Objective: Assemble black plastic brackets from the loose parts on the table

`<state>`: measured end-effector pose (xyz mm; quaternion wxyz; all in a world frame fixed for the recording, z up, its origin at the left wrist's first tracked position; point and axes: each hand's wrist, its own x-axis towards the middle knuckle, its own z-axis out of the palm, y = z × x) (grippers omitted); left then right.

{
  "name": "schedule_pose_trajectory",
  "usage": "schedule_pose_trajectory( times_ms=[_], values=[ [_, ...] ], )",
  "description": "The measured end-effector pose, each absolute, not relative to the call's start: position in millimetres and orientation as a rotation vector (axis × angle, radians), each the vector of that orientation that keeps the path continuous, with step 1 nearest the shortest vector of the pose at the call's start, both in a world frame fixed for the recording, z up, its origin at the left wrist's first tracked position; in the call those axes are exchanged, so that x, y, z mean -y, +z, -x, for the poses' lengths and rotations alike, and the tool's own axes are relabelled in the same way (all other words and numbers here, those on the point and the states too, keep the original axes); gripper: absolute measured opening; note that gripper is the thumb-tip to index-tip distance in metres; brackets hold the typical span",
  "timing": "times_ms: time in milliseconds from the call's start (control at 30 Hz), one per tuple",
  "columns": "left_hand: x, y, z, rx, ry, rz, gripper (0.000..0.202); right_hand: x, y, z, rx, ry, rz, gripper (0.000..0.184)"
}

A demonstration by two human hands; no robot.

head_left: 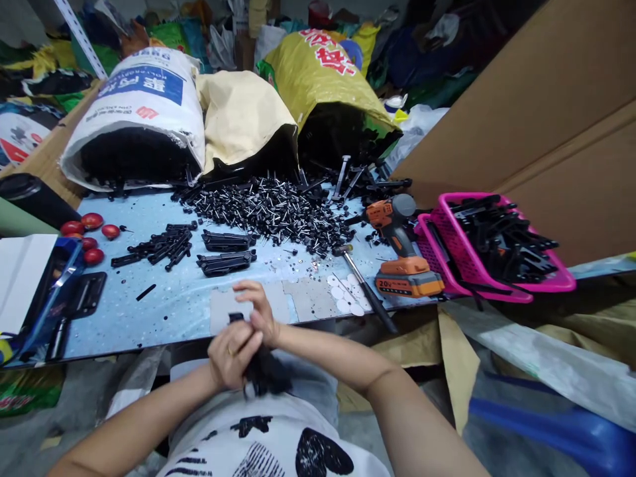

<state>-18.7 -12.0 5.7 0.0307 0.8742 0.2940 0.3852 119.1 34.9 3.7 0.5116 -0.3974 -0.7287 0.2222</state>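
Observation:
Close to my body, below the table's front edge, my left hand [231, 354] is closed around a bundle of black plastic parts [265, 374]. One end of the bundle pokes up above the fingers; its lower part is blurred against my shirt. My right hand [262, 311] meets the left one at the top of the bundle, with its upper fingers loosely curved and apart. Its lower fingers are partly hidden, and I see nothing between the upper ones. Just beyond on the table lie two neat stacks of black parts [226, 263] and a loose pile of black strips [161, 246].
A heap of small black pieces with metal pins [268, 205] spreads before three open sacks [248, 119]. To the right are a hammer [365, 285], an orange cordless driver [397, 242], white discs [348, 295] and a pink basket [450, 232]. Red fruits [92, 221] lie left.

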Motion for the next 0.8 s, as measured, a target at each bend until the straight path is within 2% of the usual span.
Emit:
schedule_pose_trajectory(
  times_ms=[67,167,300,433,600,700,800],
  values=[
    [-15,-1,23,-1.014,1.098,-2.828,0.051,-79,14,-135,1.772,0.476,0.991,0.04],
    [-51,-10,29,-1.145,0.619,-2.918,0.057,-153,30,-163,1.539,0.355,1.307,0.039],
    [-80,-20,23,-1.332,0.344,-2.893,0.057,-230,38,-193,1.799,0.218,1.353,0.035],
    [-105,-18,7,-1.483,0.264,-2.876,0.064,-285,37,-210,1.9,0.15,1.622,0.034],
    [-140,-6,-2,-1.563,0.168,-2.816,0.068,-356,37,-223,1.698,0.088,2.028,0.047],
    [-156,4,8,-1.577,0.288,-2.752,0.068,-394,33,-228,1.607,0.136,2.116,0.052],
    [-178,12,38,-1.717,0.452,-2.6,0.057,-416,28,-239,1.5,0.273,2.088,0.051]
  ],
)
